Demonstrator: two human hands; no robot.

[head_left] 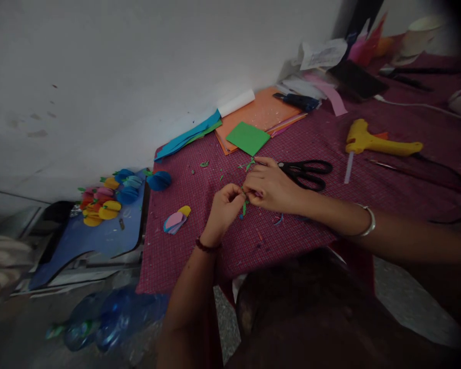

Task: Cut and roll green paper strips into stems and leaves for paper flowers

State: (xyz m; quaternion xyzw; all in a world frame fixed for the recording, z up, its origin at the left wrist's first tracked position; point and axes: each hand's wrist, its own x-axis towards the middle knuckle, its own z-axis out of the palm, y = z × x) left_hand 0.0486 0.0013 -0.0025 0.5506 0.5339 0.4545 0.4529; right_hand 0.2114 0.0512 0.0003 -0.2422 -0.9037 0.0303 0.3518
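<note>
My left hand (225, 207) and my right hand (268, 185) meet over the checked red cloth, fingers pinched together. Between their fingertips is a small green paper piece (244, 206), partly hidden by the fingers. Green paper scraps (249, 165) lie just beyond my right hand. Black-handled scissors (307, 170) rest to the right, their blades partly covered by that hand. A green paper square (248, 138) lies farther back. Left of my left hand is a small pile of pink, yellow and blue paper cutouts (174, 220).
A yellow glue gun (384, 143) lies at the right with its cord. Orange sheets (261, 110) and a box cutter (297, 101) are at the back. Blue paper strips (192, 134) lie by the wall. Colourful paper fruits (107, 197) sit on a blue board (96, 238); plastic bottles (115, 312) are below.
</note>
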